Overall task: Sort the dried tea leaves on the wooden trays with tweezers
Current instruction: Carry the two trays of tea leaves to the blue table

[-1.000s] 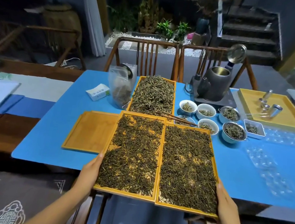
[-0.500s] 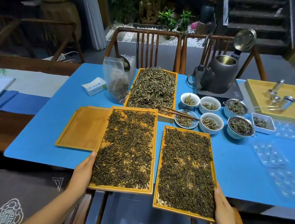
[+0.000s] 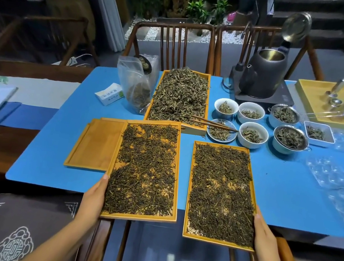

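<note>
Blue table mat (image 3: 60, 160), seemingly dim room

The fingers of the left hand (image 3: 92, 199) and right hand (image 3: 263, 233) are hidden beneath the two leaf-covered wooden trays. The yellow tray (image 3: 312, 90) with metal utensils is cut off at the right edge.
</note>
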`<state>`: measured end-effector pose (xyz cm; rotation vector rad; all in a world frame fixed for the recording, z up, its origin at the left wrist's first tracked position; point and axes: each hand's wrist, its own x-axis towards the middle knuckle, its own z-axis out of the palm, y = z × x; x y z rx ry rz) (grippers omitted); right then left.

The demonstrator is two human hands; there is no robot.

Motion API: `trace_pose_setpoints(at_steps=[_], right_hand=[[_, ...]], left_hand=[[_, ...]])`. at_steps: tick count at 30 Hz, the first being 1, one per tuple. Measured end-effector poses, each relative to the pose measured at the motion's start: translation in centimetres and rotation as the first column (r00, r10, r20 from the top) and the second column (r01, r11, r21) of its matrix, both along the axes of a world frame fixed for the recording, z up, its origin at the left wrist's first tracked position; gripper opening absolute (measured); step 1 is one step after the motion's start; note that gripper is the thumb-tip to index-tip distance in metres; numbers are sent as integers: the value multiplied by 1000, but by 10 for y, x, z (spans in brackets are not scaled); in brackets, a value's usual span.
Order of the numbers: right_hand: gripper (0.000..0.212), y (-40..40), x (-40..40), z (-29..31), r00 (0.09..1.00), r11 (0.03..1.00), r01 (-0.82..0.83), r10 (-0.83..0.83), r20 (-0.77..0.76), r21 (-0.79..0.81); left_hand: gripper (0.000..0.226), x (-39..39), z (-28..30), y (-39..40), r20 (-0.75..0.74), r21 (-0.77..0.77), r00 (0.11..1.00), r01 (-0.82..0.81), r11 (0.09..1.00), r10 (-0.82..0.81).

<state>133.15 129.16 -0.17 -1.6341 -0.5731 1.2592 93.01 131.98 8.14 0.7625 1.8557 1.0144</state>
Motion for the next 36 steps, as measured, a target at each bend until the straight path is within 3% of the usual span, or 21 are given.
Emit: trace_pose_setpoints(at_steps=[12,18,21,30,33,36], right_hand=[[43,8,-7,-10,1000,1000,7,-7,7,21],[41,12,-10,4,999,997,-9,7,-33,-74],[51,11,-11,10,999,991,0,-7,-49,-135],[46,4,0,25,997,982,-70,61,-57,-176],[45,3,5,27,999,983,-49,49,-4,-179],[50,0,14,29,980,991,-27,53,191,-135]], left_hand=[[52,-4,-4,-8,-44,-18,999,-30,999,29],[52,-5,-4,-12,-21,-22,999,-41,999,40],[51,-5,-3,-14,-33,-21,999,-37,999,37],[46,0,7,-19,-10,11,998,-54,998,54],[46,1,8,-20,1,20,999,-50,999,50],[46,4,10,-22,16,29,998,-63,998,63]])
